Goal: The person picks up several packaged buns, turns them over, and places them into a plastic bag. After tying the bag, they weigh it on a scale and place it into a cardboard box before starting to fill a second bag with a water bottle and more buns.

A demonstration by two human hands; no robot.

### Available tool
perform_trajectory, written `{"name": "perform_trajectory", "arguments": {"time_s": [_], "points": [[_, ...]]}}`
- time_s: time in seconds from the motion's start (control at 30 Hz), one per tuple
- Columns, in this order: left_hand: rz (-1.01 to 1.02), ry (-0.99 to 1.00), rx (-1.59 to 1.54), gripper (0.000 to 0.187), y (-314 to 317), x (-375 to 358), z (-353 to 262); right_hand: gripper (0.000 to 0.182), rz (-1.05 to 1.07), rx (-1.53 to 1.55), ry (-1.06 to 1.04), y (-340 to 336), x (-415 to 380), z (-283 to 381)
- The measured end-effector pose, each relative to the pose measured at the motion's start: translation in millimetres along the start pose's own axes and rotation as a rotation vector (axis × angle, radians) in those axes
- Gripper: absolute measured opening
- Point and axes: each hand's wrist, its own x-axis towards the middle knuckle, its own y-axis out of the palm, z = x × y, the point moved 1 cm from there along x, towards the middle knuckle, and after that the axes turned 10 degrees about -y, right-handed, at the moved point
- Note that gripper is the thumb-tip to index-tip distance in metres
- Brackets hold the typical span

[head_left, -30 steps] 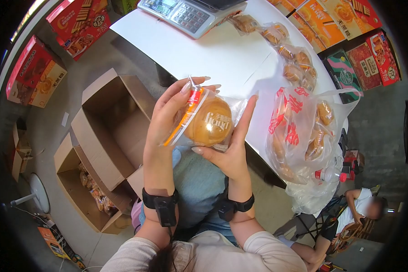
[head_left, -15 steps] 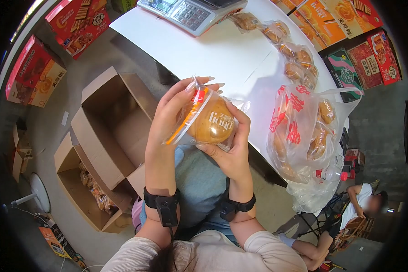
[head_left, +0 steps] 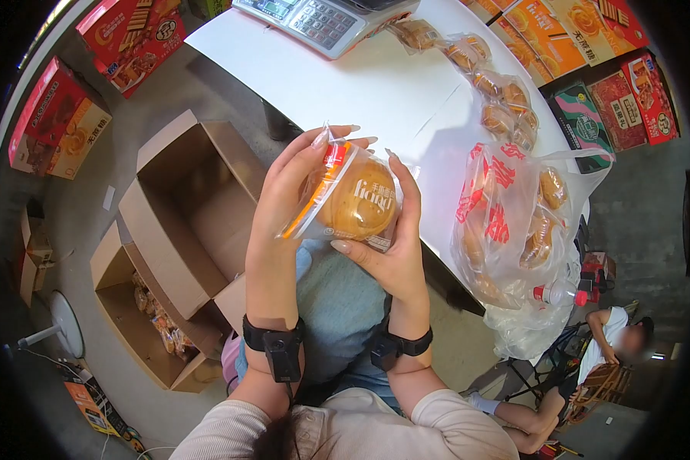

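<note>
A round bread bun in a clear wrapper [head_left: 360,201], with an orange stripe and white lettering, is held between both hands above my lap. My left hand [head_left: 287,184] is closed on the wrapper's left side, its fingers behind. On the right side, my right hand [head_left: 402,230] grips the same bun, thumb at the lower edge and a finger raised at the top. Right of the hands, a plastic bag with red print [head_left: 498,222] holds more wrapped buns. Several packaged buns [head_left: 498,119] lie in a row along the table's far right edge.
The white table [head_left: 322,92] carries a scale [head_left: 322,27] at the back. Open cardboard boxes [head_left: 169,230] stand on the floor at left, one holding packaged food. A bottle [head_left: 560,294] lies beside the bag. A person [head_left: 598,353] sits at lower right. Printed boxes stand around.
The bun has turned slightly between my hands, so its lettering faces more toward the camera. The right hand's index finger has lifted away from the wrapper's upper edge.
</note>
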Motion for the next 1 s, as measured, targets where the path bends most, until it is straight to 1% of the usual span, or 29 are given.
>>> {"name": "perform_trajectory", "arguments": {"time_s": [0.23,0.33,0.4,0.43,0.5,0.53,0.57,0.63,0.67,0.73,0.77,0.83,0.87,0.93,0.97,1.0], "points": [[-0.013,0.014,-0.001,0.042,-1.7,0.9,2.1,0.099,-0.006,0.021,0.031,1.5,0.5,4.1],[-0.006,0.006,0.011,0.042,-0.8,0.1,0.8,0.099,0.013,-0.037,0.006,2.4,1.4,6.3],[-0.009,0.016,-0.038,0.04,0.1,-0.5,0.3,0.101,-0.073,0.111,0.034,-0.3,0.5,1.7],[-0.009,0.016,-0.038,0.04,0.1,-0.6,-0.1,0.101,-0.072,0.111,0.034,-2.8,-0.1,-0.7],[-0.063,0.026,-0.151,0.039,-0.9,-0.5,-1.1,0.103,-0.039,0.344,0.055,-6.9,-0.5,-3.6],[-0.07,-0.017,-0.235,0.038,-1.7,-0.7,-1.7,0.11,-0.039,0.402,0.108,-4.5,-0.3,2.7],[-0.07,-0.017,-0.235,0.038,-5.2,-0.3,-1.2,0.11,-0.038,0.402,0.108,-3.7,-1.8,2.8],[-0.104,-0.044,-0.267,0.037,-15.4,1.9,2.4,0.119,0.063,0.25,0.038,-0.5,-4.3,2.6],[-0.104,-0.043,-0.268,0.037,-17.8,3.6,2.9,0.119,0.063,0.249,0.037,1.1,-5.2,1.6],[-0.164,-0.088,-0.165,0.029,-20.9,5.7,3.1,0.108,0.051,0.113,-0.014,4.9,-6.5,0.0],[-0.164,-0.088,-0.165,0.029,-19.1,4.7,2.7,0.108,0.052,0.113,-0.014,7.1,-5.4,0.3],[-0.232,-0.079,-0.03,0.027,-11.8,1.8,1.8,0.089,-0.078,0.208,-0.001,9.4,-1.3,1.2],[-0.232,-0.08,-0.031,0.027,-10.2,1.9,3.5,0.089,-0.079,0.208,-0.001,7.2,-0.3,0.8],[-0.274,0.004,0.112,0.029,-7.9,2.3,5.8,0.077,-0.113,0.3,0.091,-0.3,0.8,-1.2],[-0.275,0.004,0.111,0.029,-7.1,2.1,6.4,0.077,-0.112,0.3,0.092,-1.5,1.3,-1.6],[-0.278,0.014,0.159,0.03,-6.6,1.8,6.6,0.073,-0.142,0.341,0.114,-2.3,1.7,-2.2]]}}
